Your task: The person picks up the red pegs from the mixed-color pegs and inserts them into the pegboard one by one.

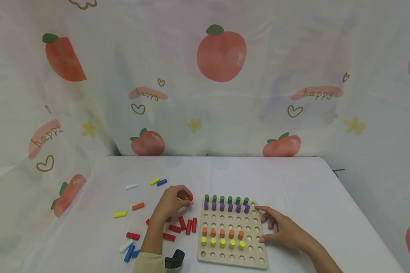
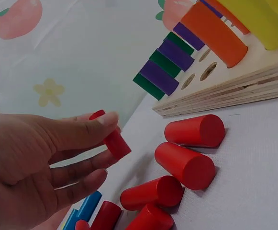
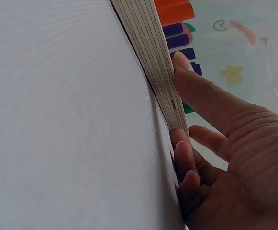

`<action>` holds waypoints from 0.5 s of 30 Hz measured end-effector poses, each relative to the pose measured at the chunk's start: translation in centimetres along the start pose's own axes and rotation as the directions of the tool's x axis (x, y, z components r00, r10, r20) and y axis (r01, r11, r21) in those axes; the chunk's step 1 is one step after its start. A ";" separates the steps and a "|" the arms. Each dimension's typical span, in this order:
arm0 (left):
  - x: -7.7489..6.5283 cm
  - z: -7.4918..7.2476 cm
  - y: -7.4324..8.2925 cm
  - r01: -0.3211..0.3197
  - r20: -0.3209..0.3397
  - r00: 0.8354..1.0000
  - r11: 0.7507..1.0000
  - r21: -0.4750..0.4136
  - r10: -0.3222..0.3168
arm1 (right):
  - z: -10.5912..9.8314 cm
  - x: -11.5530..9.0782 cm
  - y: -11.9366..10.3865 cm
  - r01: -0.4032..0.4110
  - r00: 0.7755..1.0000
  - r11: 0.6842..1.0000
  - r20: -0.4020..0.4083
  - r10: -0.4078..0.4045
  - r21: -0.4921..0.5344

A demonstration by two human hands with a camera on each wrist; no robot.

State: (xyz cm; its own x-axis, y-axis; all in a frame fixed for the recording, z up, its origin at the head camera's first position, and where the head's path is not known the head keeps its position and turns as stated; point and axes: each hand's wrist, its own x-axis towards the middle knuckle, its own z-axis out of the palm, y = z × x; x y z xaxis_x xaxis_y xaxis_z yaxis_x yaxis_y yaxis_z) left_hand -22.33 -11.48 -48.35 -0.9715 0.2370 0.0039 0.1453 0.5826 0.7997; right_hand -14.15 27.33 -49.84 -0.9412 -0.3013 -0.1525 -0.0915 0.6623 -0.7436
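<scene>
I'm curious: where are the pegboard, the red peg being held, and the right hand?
Pegboard (image 1: pixel 226 222), head view: bare wood between holes.
Held red peg (image 2: pixel 116 145), left wrist view: exposed lower part.
Right hand (image 1: pixel 285 230), head view: back of the hand.

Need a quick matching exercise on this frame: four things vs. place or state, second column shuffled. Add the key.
Things
1. Left hand
2. Right hand
3. Green pegs
4. White pegs

Place or state
A. Standing in the far row of the pegboard
B. Pinching a red peg
C. Lying loose on the table
D. Touching the pegboard's right edge

Pairs: 1-B, 2-D, 3-A, 4-C
</scene>
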 end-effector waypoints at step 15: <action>0.0 0.3 0.9 -0.124 0.101 0.986 0.991 -0.058 0.130 | 0.2 0.1 0.0 -0.036 0.999 0.999 -0.003 0.036 0.005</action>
State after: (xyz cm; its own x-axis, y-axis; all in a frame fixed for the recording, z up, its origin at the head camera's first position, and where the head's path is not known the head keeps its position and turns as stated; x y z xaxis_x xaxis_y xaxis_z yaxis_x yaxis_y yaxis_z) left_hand -22.15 -10.73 -47.76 -0.9207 0.3874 0.0471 0.2538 0.5028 0.8263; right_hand -14.18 27.17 -49.97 -0.9450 -0.2748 -0.1775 -0.0554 0.6693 -0.7409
